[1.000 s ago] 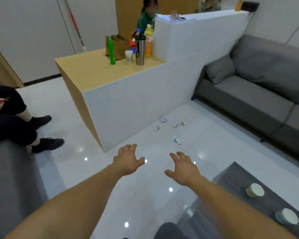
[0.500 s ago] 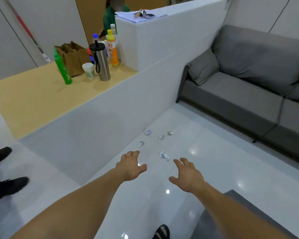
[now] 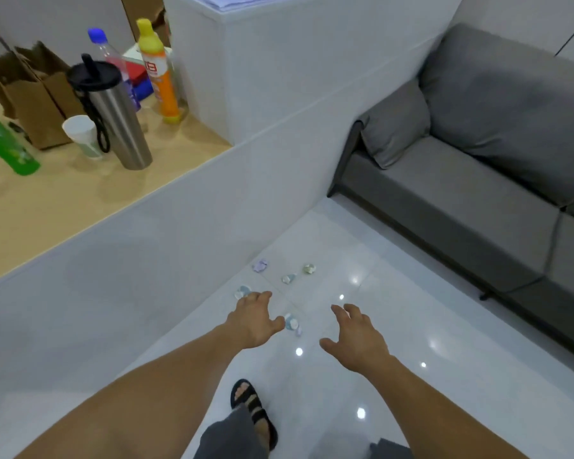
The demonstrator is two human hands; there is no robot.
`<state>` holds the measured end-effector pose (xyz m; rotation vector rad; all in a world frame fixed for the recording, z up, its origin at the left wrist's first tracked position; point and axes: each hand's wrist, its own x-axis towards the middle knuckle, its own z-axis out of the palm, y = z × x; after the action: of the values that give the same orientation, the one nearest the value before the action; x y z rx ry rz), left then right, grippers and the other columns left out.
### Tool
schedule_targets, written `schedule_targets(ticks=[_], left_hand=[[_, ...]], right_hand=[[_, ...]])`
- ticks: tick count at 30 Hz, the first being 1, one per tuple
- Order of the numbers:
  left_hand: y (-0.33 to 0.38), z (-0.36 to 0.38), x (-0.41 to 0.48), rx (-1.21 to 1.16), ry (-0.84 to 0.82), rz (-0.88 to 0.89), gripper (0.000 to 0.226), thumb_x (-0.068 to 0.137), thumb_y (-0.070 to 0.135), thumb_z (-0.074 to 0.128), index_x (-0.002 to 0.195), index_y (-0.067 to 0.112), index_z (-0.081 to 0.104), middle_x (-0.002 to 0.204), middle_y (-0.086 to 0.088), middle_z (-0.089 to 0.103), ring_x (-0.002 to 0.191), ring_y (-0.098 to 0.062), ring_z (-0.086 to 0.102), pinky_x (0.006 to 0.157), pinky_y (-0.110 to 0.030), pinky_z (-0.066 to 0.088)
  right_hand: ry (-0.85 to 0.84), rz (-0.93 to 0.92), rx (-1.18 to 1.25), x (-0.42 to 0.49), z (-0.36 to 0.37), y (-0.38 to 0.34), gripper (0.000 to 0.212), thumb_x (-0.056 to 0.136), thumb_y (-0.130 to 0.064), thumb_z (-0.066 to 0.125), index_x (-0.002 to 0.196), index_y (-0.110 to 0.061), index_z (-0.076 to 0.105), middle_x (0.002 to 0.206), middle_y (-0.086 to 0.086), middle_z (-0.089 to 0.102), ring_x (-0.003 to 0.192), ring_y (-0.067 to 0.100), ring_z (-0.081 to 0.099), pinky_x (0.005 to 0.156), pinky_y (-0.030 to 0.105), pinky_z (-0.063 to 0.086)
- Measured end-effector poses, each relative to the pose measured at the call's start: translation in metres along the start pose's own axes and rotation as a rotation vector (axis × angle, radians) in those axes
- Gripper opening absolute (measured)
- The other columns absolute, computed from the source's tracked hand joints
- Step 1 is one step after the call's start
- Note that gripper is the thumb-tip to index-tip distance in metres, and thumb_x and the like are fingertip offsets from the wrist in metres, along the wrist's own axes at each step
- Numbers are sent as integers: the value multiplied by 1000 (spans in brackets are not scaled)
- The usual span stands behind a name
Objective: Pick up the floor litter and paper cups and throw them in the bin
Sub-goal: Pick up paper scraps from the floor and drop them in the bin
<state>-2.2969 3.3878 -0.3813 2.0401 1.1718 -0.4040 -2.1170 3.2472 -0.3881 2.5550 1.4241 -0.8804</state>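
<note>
Several small crumpled litter scraps lie on the white tiled floor by the counter's base: a bluish one [image 3: 292, 323] between my hands, a pale one [image 3: 242, 290] just past my left fingertips, a lilac one [image 3: 259, 266], a grey-blue one [image 3: 288, 278] and a greenish one [image 3: 309, 268]. My left hand [image 3: 254, 321] and my right hand [image 3: 357, 336] reach forward above the floor, fingers spread and relaxed, holding nothing. A white paper cup [image 3: 82, 135] stands on the wooden counter [image 3: 47, 203]. No bin is in view.
On the counter stand a steel tumbler [image 3: 118, 124], a green bottle [image 3: 5, 144], an orange bottle [image 3: 158, 74], a clear bottle [image 3: 108, 54] and a brown paper bag [image 3: 30, 94]. A grey sofa [image 3: 478, 180] with a cushion lines the right. My sandalled foot [image 3: 254, 412] is below.
I have stepped closer to the counter and the litter. Both hands now hang lower over the scraps, the left one overlapping the nearest pieces. The dark table with cups has left the view.
</note>
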Motion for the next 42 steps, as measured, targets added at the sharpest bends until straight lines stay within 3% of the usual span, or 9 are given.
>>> schedule_targets(ticks=[10, 16, 22, 25, 30, 35, 40, 42], left_hand=[[-28, 44, 156, -180, -52, -254, 72, 92, 48, 50, 151, 18, 21, 155, -5, 25, 141, -24, 23, 114, -38, 24], [-65, 139, 271, -265, -85, -410, 71, 91, 50, 50, 150, 22, 22, 155, -2, 25, 141, -20, 25, 114, -38, 26], [-114, 261, 388, -334, -161, -484, 71, 90, 50, 51, 150, 25, 21, 154, 1, 25, 139, -19, 27, 110, -37, 30], [-141, 313, 438, -367, -159, -483, 72, 91, 51, 50, 150, 23, 20, 155, 0, 25, 139, -21, 29, 110, -38, 30], [-179, 375, 483, -519, -77, -551, 70, 90, 51, 52, 149, 23, 25, 150, -3, 31, 129, -23, 42, 106, -37, 36], [-205, 415, 482, -673, -24, -617, 70, 89, 51, 54, 148, 24, 27, 149, -1, 35, 129, -21, 44, 90, -25, 33], [-199, 422, 472, -876, 20, -669, 73, 87, 47, 60, 147, 23, 28, 146, -1, 41, 126, -19, 48, 89, -24, 36], [-191, 417, 470, -966, 21, -658, 67, 87, 42, 62, 144, 23, 34, 135, 1, 50, 112, -15, 55, 81, -18, 40]], right_hand=[[-279, -75, -37, 200, 52, 36, 77, 88, -57, 52, 151, -26, 21, 154, 2, 22, 133, 25, 35, 101, 38, 40], [-463, -136, -107, 353, 162, 74, 80, 87, -56, 52, 151, -22, 17, 149, 7, 28, 128, 30, 39, 103, 46, 40], [-441, -167, -105, 464, 298, 114, 78, 84, -54, 60, 145, -21, 25, 139, 5, 37, 119, 27, 43, 87, 39, 43], [-429, -185, -133, 502, 363, 128, 81, 83, -54, 63, 146, -20, 24, 137, 6, 38, 119, 27, 45, 87, 40, 45], [-327, -232, -228, 551, 445, 138, 89, 80, -57, 67, 146, -16, 23, 134, 9, 41, 118, 29, 47, 86, 42, 48], [-176, -293, -220, 571, 486, 131, 68, 83, -45, 65, 135, -9, 39, 123, 12, 47, 113, 30, 49, 81, 40, 49], [-310, -579, 62, 529, 473, 126, 69, 79, -42, 73, 134, -10, 46, 123, 7, 52, 109, 23, 52, 85, 30, 46], [-356, -675, 190, 507, 461, 122, 71, 77, -44, 72, 134, -8, 48, 121, 6, 54, 107, 22, 55, 84, 27, 45]])
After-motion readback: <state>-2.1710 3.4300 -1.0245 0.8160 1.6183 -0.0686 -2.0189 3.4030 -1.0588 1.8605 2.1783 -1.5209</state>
